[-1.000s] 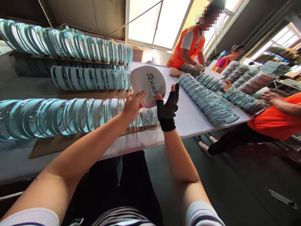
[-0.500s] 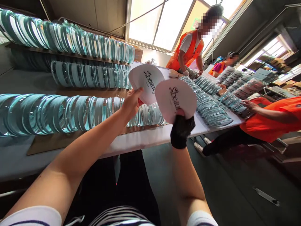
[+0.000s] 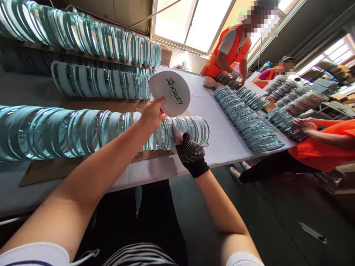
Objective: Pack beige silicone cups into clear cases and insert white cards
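Observation:
My bare left hand [image 3: 152,112] is closed on a stack of white rounded cards [image 3: 169,94] printed "beauty", held above the front row of glass pieces [image 3: 65,133]. These round, greenish pieces stand on edge, packed side by side. My right hand [image 3: 192,152], in a black dotted glove, pinches a single white card [image 3: 176,135]. That card appears nearly edge-on, at a gap between glass pieces toward the right end of the row. How deep it sits in the gap, I cannot tell. The gloved fingertips are partly hidden.
Two more glass rows, a middle one [image 3: 97,82] and a back one [image 3: 83,33], lie behind. Further stacked glass [image 3: 246,118] covers the right side of the white table [image 3: 222,146]. Co-workers in orange vests [image 3: 231,44] work at the far side and right end.
My right hand has moved left and down, turning its card from face-on to edge-on at the front glass row. My left hand still holds the stack. The view has shifted slightly.

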`<state>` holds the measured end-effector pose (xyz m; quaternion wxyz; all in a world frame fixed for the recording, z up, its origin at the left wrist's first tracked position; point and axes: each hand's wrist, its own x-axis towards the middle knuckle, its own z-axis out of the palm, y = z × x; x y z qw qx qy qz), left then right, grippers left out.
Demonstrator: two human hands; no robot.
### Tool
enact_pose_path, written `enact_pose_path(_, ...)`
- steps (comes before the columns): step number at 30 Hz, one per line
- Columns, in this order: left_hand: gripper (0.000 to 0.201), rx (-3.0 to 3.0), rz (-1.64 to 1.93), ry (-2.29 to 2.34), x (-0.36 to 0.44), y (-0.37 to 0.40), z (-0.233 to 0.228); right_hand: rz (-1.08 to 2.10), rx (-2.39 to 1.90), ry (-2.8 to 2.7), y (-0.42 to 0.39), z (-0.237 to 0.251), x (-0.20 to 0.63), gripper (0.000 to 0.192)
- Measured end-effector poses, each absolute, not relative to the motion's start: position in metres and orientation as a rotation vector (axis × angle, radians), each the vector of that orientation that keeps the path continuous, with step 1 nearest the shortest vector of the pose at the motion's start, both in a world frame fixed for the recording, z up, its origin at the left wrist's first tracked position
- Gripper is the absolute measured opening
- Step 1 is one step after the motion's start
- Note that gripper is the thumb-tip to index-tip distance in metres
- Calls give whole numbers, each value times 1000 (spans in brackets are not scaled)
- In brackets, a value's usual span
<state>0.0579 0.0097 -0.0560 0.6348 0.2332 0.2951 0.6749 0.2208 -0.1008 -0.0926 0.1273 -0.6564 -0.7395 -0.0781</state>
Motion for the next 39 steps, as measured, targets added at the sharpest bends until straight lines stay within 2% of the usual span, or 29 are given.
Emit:
enact_pose_path(6, 28, 500, 1533, 683, 59, 9, -56, -291, -1961, -1974, -101, -102, 225, 30)
enact_pose_path(14, 27, 513, 1542, 669, 58, 8, -58, -170, -1893, -2319, -85, -93, 207, 26)
enact_pose_path(17, 23, 509, 1529, 685, 58, 4, -56, 332, -1808, -2290, -82, -93, 214, 24)
enact_pose_path(21, 20, 513, 1562, 713, 61, 5, -57, 1214, -1471, -2116, -84, -101, 230, 43)
enact_pose_path(23, 19, 523, 1585, 719, 63, 8, -59, 1402, -1349, -1963, -84, -99, 237, 47)
enact_pose_path(24, 19, 531, 1589, 718, 64, 8, -59, 1344, -1344, -1891, -82, -95, 239, 46)
enact_pose_path(28, 23, 587, 1559, 679, 64, -1, -55, 510, -1319, -1635, -49, -63, 246, 50)
enact_pose_path(30, 26, 622, 1529, 646, 62, -13, -52, 226, -1310, -1623, -29, -48, 247, 58)
enact_pose_path(36, 27, 646, 1536, 635, 49, -48, -52, -328, -1391, -1895, -48, -46, 207, 65)
enact_pose_path(39, 20, 609, 1551, 646, 47, -59, -58, -391, -1419, -1980, -72, -52, 178, 59)
